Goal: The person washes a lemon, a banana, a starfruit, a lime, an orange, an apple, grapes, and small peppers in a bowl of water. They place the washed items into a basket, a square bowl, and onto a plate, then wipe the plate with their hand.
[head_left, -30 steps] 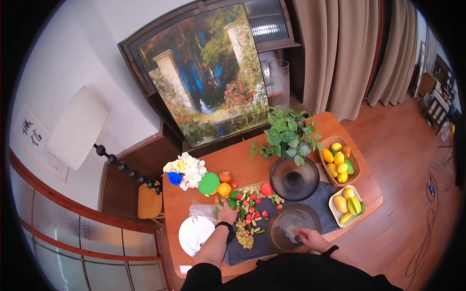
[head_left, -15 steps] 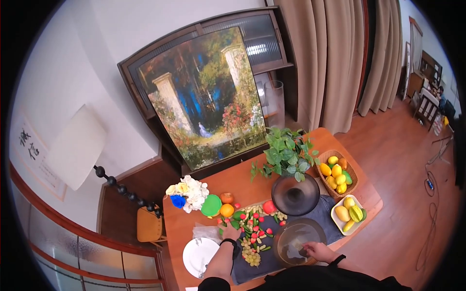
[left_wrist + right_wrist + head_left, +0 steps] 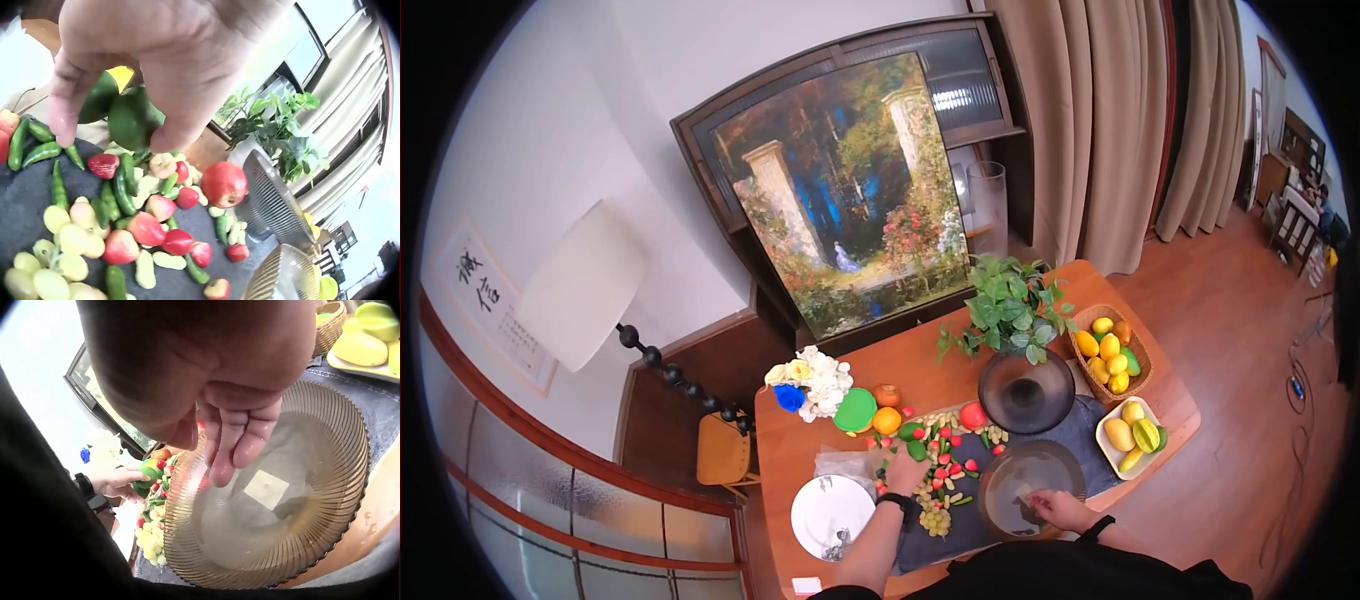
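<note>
My left hand (image 3: 905,472) reaches over the produce at the cloth's left side. In the left wrist view its thumb and fingers spread around two dark green fruits (image 3: 132,119), the thumb tip against one; a firm grip does not show. Strawberries (image 3: 147,229), green peppers (image 3: 59,186), peanuts and pale grapes (image 3: 74,239) lie beneath. My right hand (image 3: 1062,510) hangs over a ribbed glass bowl (image 3: 337,425) of water, its wet fingers (image 3: 232,440) loosely bent with nothing visible in them. A pale square (image 3: 267,489) shows at the bowl's bottom.
A white plate (image 3: 825,510) lies left of the cloth. Behind are white flowers (image 3: 828,382), a green round item (image 3: 855,410), an orange (image 3: 887,420), a dark glass bowl (image 3: 1000,400) and a leafy plant (image 3: 1015,310). A fruit basket (image 3: 1138,385) and fruit tray (image 3: 1103,440) stand right.
The head view has tilted and shifted, moving the table within the picture. Both hands stay near the same places, the left by the green fruits and the right over the bowl.
</note>
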Demonstrator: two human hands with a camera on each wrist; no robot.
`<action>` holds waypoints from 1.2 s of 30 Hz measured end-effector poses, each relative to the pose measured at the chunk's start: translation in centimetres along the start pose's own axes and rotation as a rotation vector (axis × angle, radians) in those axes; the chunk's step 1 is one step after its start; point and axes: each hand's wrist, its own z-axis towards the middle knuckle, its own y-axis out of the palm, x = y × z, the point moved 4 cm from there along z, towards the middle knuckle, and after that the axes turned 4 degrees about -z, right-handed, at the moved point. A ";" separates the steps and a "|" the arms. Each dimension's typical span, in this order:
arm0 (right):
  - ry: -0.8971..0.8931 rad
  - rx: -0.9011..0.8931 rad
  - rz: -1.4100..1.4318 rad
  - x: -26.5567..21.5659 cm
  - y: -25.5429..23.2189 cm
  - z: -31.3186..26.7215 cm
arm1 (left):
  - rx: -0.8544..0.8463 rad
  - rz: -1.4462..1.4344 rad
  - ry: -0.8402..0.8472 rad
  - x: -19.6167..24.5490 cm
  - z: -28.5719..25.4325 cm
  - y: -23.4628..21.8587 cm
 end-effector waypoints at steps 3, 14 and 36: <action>0.000 0.003 0.051 -0.7 0.8 0.3 | 0.072 -0.027 0.043 2.0 -3.1 0.2; 0.084 0.067 -0.183 4.3 2.0 2.1 | -0.844 -0.861 -0.134 8.3 -13.0 8.8; -0.024 0.220 -0.297 11.5 0.7 7.2 | -0.654 -0.542 0.029 8.0 -11.7 16.6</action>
